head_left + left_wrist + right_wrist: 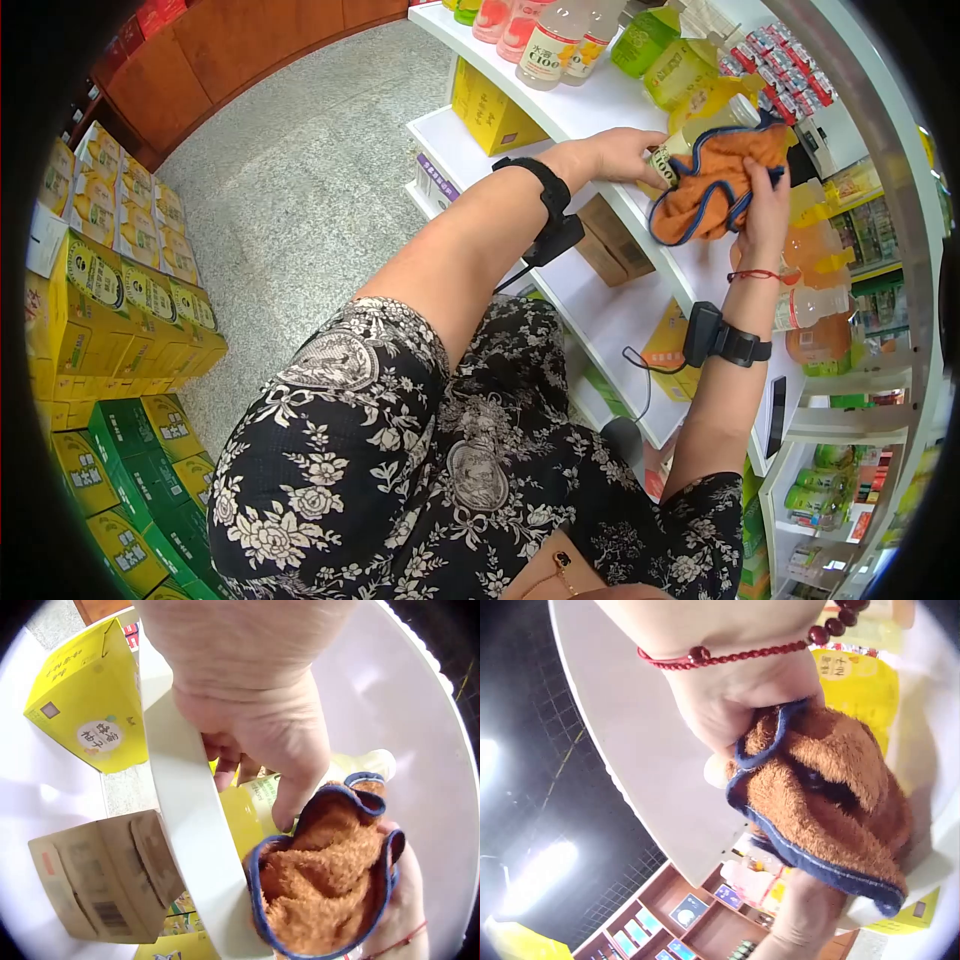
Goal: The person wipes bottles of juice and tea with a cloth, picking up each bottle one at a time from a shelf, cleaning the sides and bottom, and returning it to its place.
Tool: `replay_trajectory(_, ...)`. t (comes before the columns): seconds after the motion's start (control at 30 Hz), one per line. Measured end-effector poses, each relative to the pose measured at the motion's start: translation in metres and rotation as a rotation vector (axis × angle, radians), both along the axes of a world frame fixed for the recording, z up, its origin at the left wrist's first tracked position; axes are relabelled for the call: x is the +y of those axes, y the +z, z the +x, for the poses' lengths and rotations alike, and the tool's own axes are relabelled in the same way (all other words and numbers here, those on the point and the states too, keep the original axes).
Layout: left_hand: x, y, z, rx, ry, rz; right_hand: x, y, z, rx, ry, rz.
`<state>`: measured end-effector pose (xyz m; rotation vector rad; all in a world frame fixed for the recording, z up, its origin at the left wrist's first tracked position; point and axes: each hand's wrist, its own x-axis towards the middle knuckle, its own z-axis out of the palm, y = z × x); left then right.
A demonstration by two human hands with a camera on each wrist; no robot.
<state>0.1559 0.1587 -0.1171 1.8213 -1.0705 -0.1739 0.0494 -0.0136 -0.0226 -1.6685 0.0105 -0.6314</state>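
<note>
My left hand (630,157) grips the lower end of a bottle (662,168) with a pale yellow label; in the left wrist view its thumb and fingers (289,802) lie round the yellow bottle (241,817). The bottle is tilted, its capped end pointing away. An orange cloth (715,185) with dark blue edging lies against the bottle's side and covers part of it. My right hand (765,215) holds this cloth, its fingers partly sunk in the folds. In the right wrist view the cloth (817,795) hangs from the right hand (739,701), with the left hand (806,911) beyond it.
Several bottles (545,45) stand along the white shelf's (460,38) top. Lower levels hold a yellow box (490,110) and a brown carton (610,240). More bottles (820,300) are beside the right forearm. Stacked yellow cartons (130,310) stand across the speckled floor (300,150).
</note>
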Motion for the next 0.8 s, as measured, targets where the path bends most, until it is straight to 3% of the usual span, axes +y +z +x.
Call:
replay_trajectory(0.1, 0.004, 0.005, -0.007, -0.021, 0.049, 0.02, 0.015, 0.009, 0.0, -0.056, 0.0, -0.1)
replay_trajectory(0.27, -0.005, -0.008, 0.0, -0.084, 0.098, -0.044, -0.007, -0.036, 0.006, -0.004, -0.036, -0.137)
replay_trajectory(0.33, -0.006, -0.01, 0.001, -0.065, 0.082, -0.062, -0.022, -0.058, 0.005, 0.24, -0.053, -0.274)
replay_trajectory(0.43, -0.006, -0.008, 0.0, -0.1, 0.1, -0.028, -0.022, -0.079, 0.0, 0.331, -0.039, -0.159)
replay_trajectory(0.6, -0.005, -0.007, 0.001, -0.007, 0.041, -0.03, -0.028, -0.054, 0.004, 0.274, -0.013, -0.12)
replay_trajectory(0.67, -0.003, -0.002, 0.001, 0.004, 0.011, -0.019, -0.009, -0.025, -0.001, 0.05, -0.005, 0.007)
replay_trajectory(0.8, -0.006, -0.008, 0.005, 0.044, -0.05, -0.067, 0.011, -0.003, -0.007, -0.031, -0.017, 0.055)
